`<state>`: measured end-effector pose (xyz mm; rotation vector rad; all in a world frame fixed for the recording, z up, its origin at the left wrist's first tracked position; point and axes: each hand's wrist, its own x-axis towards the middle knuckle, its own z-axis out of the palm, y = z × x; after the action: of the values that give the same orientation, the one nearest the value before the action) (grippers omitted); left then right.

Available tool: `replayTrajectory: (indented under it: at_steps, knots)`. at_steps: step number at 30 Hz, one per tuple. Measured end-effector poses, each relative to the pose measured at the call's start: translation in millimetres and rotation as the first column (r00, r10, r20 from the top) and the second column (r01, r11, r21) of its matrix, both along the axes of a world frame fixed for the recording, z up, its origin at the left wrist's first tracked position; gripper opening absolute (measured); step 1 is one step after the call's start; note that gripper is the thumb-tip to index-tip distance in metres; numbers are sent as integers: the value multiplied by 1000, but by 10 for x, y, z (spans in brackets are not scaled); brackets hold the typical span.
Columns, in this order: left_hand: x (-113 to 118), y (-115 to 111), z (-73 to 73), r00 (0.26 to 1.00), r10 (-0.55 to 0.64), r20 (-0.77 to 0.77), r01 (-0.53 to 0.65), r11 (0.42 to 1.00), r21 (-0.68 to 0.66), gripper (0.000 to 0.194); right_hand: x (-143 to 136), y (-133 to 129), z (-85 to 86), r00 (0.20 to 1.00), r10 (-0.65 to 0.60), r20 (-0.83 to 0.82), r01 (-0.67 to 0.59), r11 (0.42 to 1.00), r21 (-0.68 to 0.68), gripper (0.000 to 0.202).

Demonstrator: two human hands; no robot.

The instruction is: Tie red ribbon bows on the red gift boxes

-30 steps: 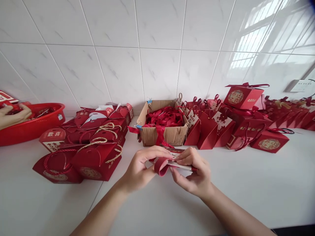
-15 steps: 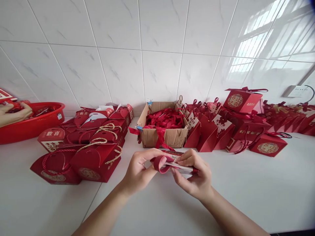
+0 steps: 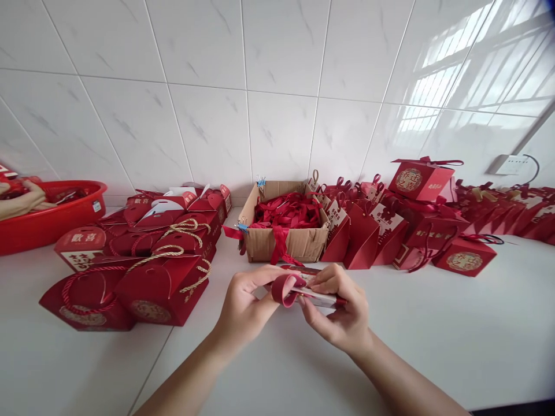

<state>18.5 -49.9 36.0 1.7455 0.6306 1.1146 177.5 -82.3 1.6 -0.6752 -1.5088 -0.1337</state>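
Between my two hands is a small red and white gift box (image 3: 323, 299) with a looped red strap (image 3: 284, 290) sticking out toward me. My left hand (image 3: 249, 300) is closed on its left side, the fingers around the base of the loop. With thumb and fingers, my right hand (image 3: 340, 306) pinches the box's right part. The hands cover much of it. Just beyond them stands an open cardboard box (image 3: 286, 244) filled with red ribbons (image 3: 288, 211); one ribbon hangs over its front.
Red gift boxes with rope handles (image 3: 151, 294) crowd the left. Triangular red boxes (image 3: 359, 234) and stacked boxes with bows (image 3: 420, 179) stand at right. Another person's hands (image 3: 26, 199) are in a red basin (image 3: 52, 216) at far left. A tiled wall (image 3: 208, 127) rises behind.
The view has shifted slightly, so the surroundings sit a little further left. My hands keep nearly the same hold on the small box. The other person's hands have moved in the basin.
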Motion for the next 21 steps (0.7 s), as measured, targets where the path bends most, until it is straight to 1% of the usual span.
replayTrajectory:
  at_steps: [6,9,12,14,18,21]
  knots:
    - [13,-36,41,1000,7,-10,-7,998,-57,24,-17,-6,5,1000,-3,15,3,1000,7,17]
    - [15,-41,40,1000,1,-12,-2,999,-54,24,-20,-5,7,1000,-1,16,1,1000,3,17]
    - [26,-38,33,1000,10,-12,-11,998,-60,17,-21,-3,13,1000,-7,18,7,1000,1,16]
    - [31,-34,34,1000,-10,-9,9,999,-51,15,-20,-1,17,1000,-5,17,5,1000,3,16]
    - [21,-22,32,998,-69,-15,69,998,6,19,-17,0,14,1000,4,20,-4,1000,5,17]
    - [-3,-1,9,995,-94,-19,95,995,17,16,-18,-6,2,1000,8,29,-8,1000,0,15]
